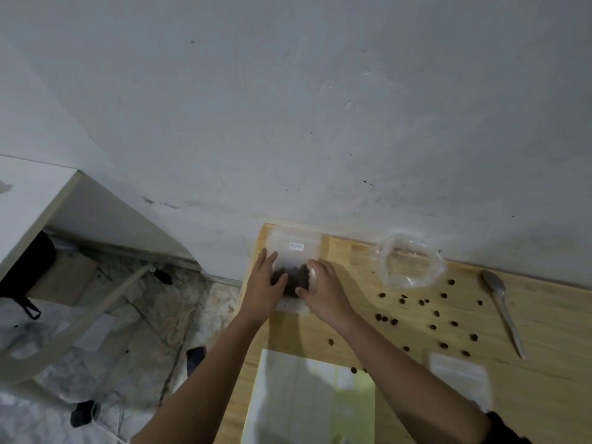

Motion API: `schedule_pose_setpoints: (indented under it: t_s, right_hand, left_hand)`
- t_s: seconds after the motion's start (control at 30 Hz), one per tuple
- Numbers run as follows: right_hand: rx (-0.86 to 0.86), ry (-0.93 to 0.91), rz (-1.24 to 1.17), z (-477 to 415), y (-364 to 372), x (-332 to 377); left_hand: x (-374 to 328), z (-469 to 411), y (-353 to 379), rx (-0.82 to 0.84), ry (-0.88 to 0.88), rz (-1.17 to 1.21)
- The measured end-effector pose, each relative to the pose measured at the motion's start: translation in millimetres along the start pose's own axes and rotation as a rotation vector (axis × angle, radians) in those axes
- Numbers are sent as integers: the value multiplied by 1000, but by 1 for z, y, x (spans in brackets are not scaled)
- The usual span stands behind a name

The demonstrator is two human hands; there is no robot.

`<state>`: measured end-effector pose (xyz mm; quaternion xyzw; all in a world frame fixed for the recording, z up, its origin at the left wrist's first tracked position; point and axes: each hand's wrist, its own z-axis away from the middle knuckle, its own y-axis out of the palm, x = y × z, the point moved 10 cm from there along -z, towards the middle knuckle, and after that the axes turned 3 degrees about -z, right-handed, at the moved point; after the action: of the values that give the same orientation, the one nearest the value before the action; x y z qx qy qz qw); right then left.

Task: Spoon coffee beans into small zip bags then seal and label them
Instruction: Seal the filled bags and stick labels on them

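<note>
Evidently the bag (294, 251) was at the sealing stage: it lay flat at the far left corner of the table (544, 318), up against the wall, with a label (296, 246) on it and beans (293, 278) bunched low inside. The left hand (266, 285) rested on it with fingers nearly straight and close together. The right hand (325, 290) covered its right side with fingers bent; whether they pinched the plastic could not be told. Done well, the step would mean nudging the beans clear of the zip, pressing out air, then running the strip end to end (one trapped bean would likely hold it open). The table's left edge ran just beside the left hand, floor below, so any slide was safer rightward. That way lay spilled beans (432, 315), a clear pouch (410, 280) and the spoon (499, 299), all apart from the bag
</note>
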<state>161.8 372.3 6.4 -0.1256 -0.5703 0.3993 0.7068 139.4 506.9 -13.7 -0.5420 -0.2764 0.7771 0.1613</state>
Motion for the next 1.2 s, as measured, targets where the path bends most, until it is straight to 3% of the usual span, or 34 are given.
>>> schedule_pose_setpoints:
  t_s: [0.1,0.2,0.37,0.5,0.67,0.73,0.87,1.2]
  right_hand:
    - [62,6,32,0,9,-3]
    - [63,21,-2,4,5,-6]
    - [-126,-7,-75,27,-57,-16]
    - [-343,76,-110,72,-126,-65]
    - [-525,365,-151,163,-170,-174]
    - [-515,486,-157,196,-166,-215]
    - [-475,629,-147,239,-148,-260]
    - [-379,585,-104,249,-124,-281]
  left_hand:
    - [6,-1,10,61,-7,-99]
    - [-6,2,2,-12,29,-135]
    - [-68,18,4,-114,212,-99]
    - [-119,43,66,45,361,-71]
    - [-151,112,168,358,452,-1]
    - [-148,143,206,480,455,-14]
    - [-115,175,251,565,255,-4]
    - [-109,200,280,508,265,-131]
